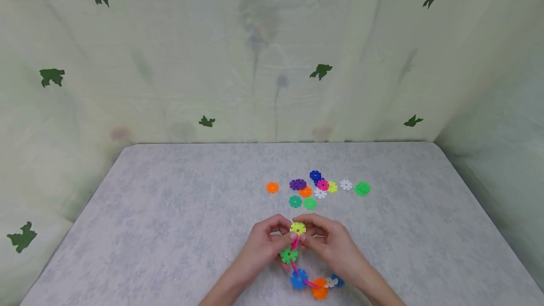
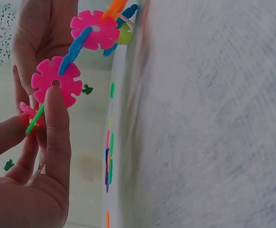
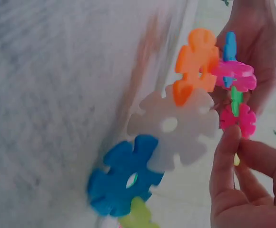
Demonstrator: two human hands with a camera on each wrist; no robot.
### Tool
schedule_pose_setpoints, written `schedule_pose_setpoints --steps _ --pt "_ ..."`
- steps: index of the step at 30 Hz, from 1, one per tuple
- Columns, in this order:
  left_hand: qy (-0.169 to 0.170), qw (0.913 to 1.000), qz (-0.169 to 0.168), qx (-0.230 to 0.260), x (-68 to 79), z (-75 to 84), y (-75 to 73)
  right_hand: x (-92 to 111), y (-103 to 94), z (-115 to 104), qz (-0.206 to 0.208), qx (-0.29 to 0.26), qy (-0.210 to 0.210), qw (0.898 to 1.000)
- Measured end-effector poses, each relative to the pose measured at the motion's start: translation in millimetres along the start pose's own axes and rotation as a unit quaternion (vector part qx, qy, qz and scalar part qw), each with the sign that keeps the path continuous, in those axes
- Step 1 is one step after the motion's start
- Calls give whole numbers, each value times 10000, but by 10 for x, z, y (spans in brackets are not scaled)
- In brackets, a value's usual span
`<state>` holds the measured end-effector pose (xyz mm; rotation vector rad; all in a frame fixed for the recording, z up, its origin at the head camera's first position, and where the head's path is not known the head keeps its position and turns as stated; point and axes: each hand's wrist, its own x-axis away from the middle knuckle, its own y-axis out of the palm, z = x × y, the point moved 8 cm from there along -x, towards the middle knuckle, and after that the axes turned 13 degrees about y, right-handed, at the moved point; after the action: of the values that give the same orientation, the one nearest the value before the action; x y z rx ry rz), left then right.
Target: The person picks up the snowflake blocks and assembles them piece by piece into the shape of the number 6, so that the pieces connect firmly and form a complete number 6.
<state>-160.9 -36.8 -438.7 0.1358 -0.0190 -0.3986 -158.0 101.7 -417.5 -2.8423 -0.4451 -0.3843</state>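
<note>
A chain of slotted, flower-shaped plastic discs hangs from my two hands above the table. At its top end is a yellow disc [image 1: 298,228], pinched in my right hand [image 1: 333,242]. My left hand [image 1: 265,242] grips the pink disc [image 1: 295,243] joined just under it, fingertips close to those of the right. Below follow a green disc [image 1: 289,254], another pink one seen edge-on, a blue disc [image 1: 299,278] and an orange disc [image 1: 320,289]. Toward the right forearm the chain continues with a white disc [image 3: 171,126] and a darker blue disc [image 3: 128,175].
Loose discs lie on the grey table [image 1: 170,225] beyond the hands: an orange one [image 1: 272,187], purple ones [image 1: 298,184], a white one [image 1: 346,184], green ones [image 1: 362,189] and several others, some overlapping. A pale curtain [image 1: 178,60] with leaf prints hangs behind the table's far edge.
</note>
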Motion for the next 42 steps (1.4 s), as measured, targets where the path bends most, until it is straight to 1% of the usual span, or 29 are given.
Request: schedule_pose_setpoints --steps 2,3,7,10,11,14,17,20,22,25,29,31,34,38,40,42 --pt "34 9998 138 -132 -15 -14 -29 -5 -10 14 -144 4 67 9999" --pt "69 9995 200 -238 -23 -12 -47 -13 -35 20 -151 35 116 9998" --pt "54 9960 485 -750 -35 -29 -134 -66 -226 61 -16 192 363 9992" --pt "-18 9933 675 -935 -31 -42 -194 -96 -395 104 45 609 504 9969" --pt "-24 9928 733 -942 -30 -39 -210 -108 -456 114 68 808 497 9955" --pt "-11 9929 826 -854 -28 -24 -231 -129 -674 123 308 1424 409 9885" --pt "64 9935 813 -797 -27 -1 -233 -166 -916 112 570 1927 191 9794" --pt "105 9939 696 -847 -25 10 -225 -220 -1138 126 657 2290 35 9712" --pt "117 9941 624 -878 -25 12 -218 -261 -1275 155 704 2463 -13 9666" --pt "95 9945 568 -880 -24 11 -212 -335 -1470 202 858 2793 -139 9563" --pt "91 9952 555 -802 -28 6 -210 -440 -1691 244 1072 3012 -290 9471" --pt "89 9955 560 -765 -30 4 -213 -495 -1770 270 1064 2981 -287 9481" --pt "58 9958 552 -731 -31 -5 -217 -573 -1829 317 878 2953 -318 9508" --pt "31 9961 525 -708 -30 -3 -216 -655 -1835 361 659 3070 -428 9485" --pt "16 9962 510 -699 -30 -3 -213 -680 -1827 363 643 3112 -464 9470" --pt "5 9963 499 -699 -30 0 -210 -697 -1825 359 679 3077 -420 9481"
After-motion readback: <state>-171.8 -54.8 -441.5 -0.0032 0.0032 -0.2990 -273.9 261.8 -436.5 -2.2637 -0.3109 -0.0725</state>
